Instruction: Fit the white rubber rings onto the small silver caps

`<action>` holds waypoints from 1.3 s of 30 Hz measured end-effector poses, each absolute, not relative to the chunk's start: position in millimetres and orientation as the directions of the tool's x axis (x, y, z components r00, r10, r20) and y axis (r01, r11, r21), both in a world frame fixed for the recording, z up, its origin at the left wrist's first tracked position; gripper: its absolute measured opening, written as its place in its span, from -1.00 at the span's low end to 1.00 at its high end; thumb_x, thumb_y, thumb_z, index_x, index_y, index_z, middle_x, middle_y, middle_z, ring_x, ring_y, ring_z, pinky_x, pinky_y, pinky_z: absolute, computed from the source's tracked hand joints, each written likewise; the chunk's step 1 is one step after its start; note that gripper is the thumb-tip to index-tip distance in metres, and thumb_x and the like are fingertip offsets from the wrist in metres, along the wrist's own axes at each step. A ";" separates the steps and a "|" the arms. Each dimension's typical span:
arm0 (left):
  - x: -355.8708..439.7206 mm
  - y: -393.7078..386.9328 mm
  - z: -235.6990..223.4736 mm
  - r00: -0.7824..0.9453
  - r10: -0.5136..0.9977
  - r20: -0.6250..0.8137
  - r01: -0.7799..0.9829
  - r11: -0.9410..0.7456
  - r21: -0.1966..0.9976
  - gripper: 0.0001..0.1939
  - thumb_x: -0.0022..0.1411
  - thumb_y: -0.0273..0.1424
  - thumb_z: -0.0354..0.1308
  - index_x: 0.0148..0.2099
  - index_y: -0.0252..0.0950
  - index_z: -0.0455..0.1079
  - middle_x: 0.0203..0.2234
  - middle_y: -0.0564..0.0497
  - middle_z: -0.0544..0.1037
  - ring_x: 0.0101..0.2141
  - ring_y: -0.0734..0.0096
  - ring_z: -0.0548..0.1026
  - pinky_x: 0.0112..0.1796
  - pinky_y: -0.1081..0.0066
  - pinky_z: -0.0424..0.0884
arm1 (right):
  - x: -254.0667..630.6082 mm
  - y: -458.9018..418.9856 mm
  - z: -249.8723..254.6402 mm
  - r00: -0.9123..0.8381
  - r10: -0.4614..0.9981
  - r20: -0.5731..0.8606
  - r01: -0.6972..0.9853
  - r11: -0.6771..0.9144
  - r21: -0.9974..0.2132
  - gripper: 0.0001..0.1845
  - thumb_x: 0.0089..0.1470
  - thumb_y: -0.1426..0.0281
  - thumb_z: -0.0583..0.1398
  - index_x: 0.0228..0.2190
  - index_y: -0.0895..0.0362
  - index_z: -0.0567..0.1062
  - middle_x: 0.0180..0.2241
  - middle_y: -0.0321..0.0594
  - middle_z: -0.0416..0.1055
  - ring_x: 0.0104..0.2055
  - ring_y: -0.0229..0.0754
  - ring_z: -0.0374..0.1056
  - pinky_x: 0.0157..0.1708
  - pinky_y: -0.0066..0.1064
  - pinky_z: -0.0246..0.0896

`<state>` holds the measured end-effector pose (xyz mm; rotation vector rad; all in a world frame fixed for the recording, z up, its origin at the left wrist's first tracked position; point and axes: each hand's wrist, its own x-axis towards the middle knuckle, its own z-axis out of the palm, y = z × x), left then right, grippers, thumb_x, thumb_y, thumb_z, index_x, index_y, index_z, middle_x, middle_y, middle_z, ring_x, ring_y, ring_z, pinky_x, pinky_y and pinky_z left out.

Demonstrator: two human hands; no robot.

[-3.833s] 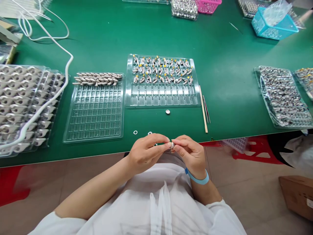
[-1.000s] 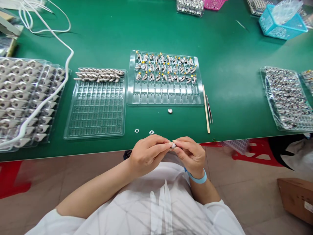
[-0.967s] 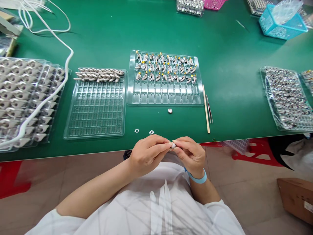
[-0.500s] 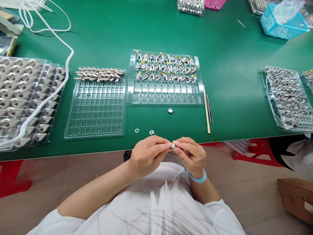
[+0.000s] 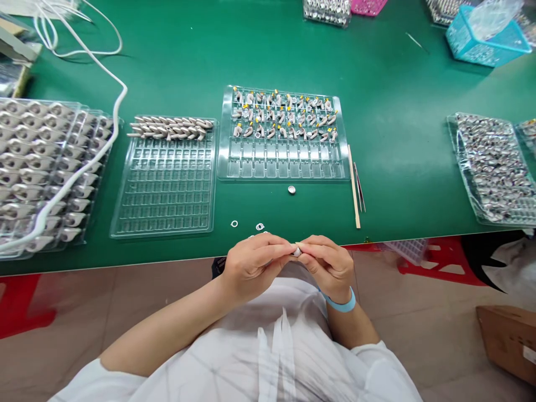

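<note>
Between the fingertips of my left hand (image 5: 253, 265) and my right hand (image 5: 329, 265) is a small whitish-grey part (image 5: 297, 252); both hands pinch it just off the table's front edge. My fingers cover most of it, so its exact kind is unclear. Beyond my left hand lie a thin white ring (image 5: 234, 223) and a few more white rings (image 5: 260, 226). A small round metal cap (image 5: 291, 190) sits farther back. Behind it, a clear tray (image 5: 283, 172) carries rows of small grey curved parts with yellow tabs.
To the left are a clear tray (image 5: 163, 215) with grey parts along its back and stacked trays of larger grey parts (image 5: 33, 148), crossed by a white cable (image 5: 119, 100). Rightward lie a wooden stick (image 5: 354, 187), tweezers (image 5: 359, 187), a filled tray (image 5: 494, 167) and a blue basket (image 5: 486, 47).
Both hands stay together around the small part, with only a very slight shift of the fingers. Nothing on the table has visibly moved.
</note>
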<state>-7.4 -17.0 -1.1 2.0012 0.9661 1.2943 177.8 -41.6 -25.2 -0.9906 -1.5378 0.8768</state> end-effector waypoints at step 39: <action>-11.2 -11.3 -14.7 0.313 0.677 0.665 0.304 -0.735 0.606 -0.66 0.25 -0.65 0.13 0.04 -0.27 0.39 -0.32 -0.04 0.62 -0.34 0.47 0.56 -0.30 0.47 0.54 | 159.0 -38.8 -3.8 -0.041 0.954 0.297 0.273 0.297 -0.915 -0.89 0.10 0.50 0.26 -0.29 0.12 0.57 -0.35 -0.17 0.53 -0.34 -0.23 0.46 -0.35 -0.38 0.46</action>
